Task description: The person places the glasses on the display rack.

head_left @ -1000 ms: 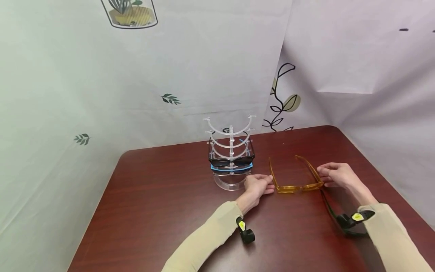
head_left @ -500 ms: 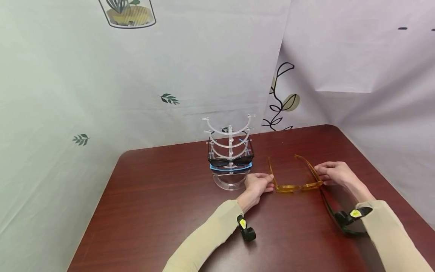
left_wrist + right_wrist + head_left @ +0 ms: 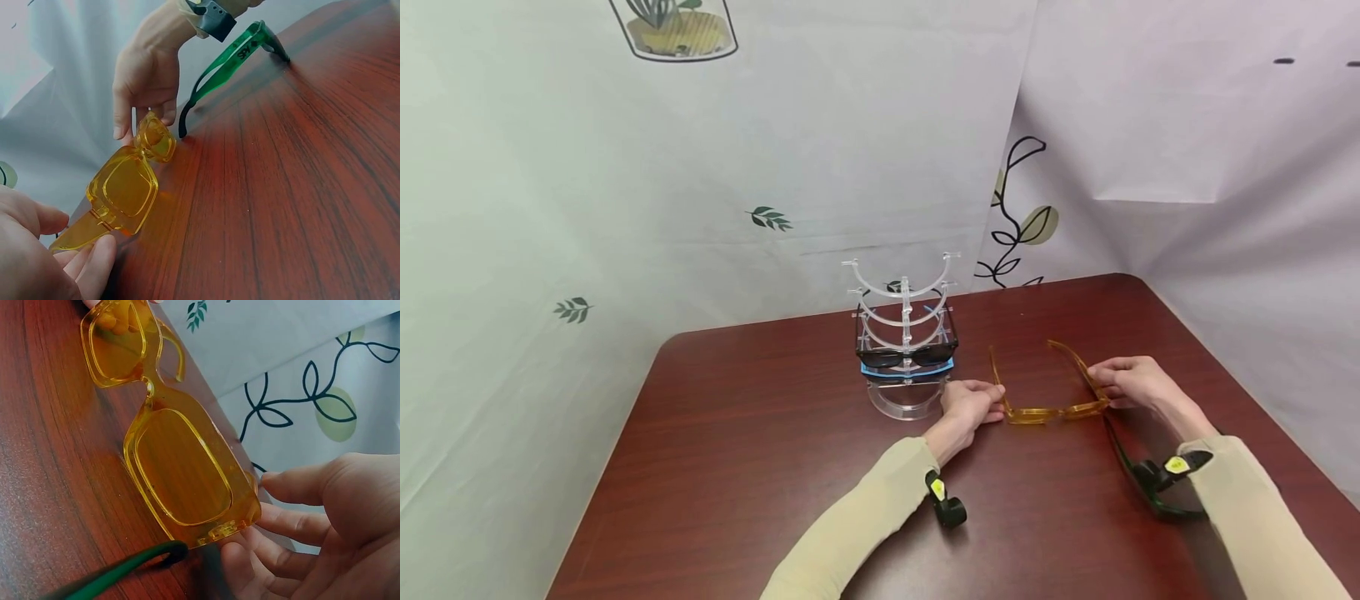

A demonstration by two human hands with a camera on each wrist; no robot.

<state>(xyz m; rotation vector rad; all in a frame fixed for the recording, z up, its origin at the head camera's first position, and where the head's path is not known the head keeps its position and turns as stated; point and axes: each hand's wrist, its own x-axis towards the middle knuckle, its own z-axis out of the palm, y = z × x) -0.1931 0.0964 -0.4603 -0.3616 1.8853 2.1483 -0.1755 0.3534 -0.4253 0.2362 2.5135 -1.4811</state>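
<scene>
Amber see-through glasses (image 3: 1033,416) stand on the table with both temples unfolded toward the back. My left hand (image 3: 970,407) pinches the left temple close to its hinge; in the left wrist view the thumb and fingers lie on either side of that amber temple (image 3: 81,232). At the other end, my right hand (image 3: 1138,383) holds the right temple near the front frame (image 3: 187,469), thumb and fingertips at the hinge corner. Green glasses (image 3: 231,65) with dark temple tips lie under my right forearm, one tip right by the amber frame. The sleeve partly hides them in the head view.
Left of the amber glasses stands a clear tiered display stand (image 3: 907,310). Black sunglasses (image 3: 891,359) and blue-framed glasses (image 3: 947,367) sit on its lower tiers. The dark red table (image 3: 760,450) meets patterned white cloth (image 3: 715,167) at the back and sides.
The view shifts slightly. My right hand and forearm move a little to the left; both hands keep hold of the amber glasses, which hardly move.
</scene>
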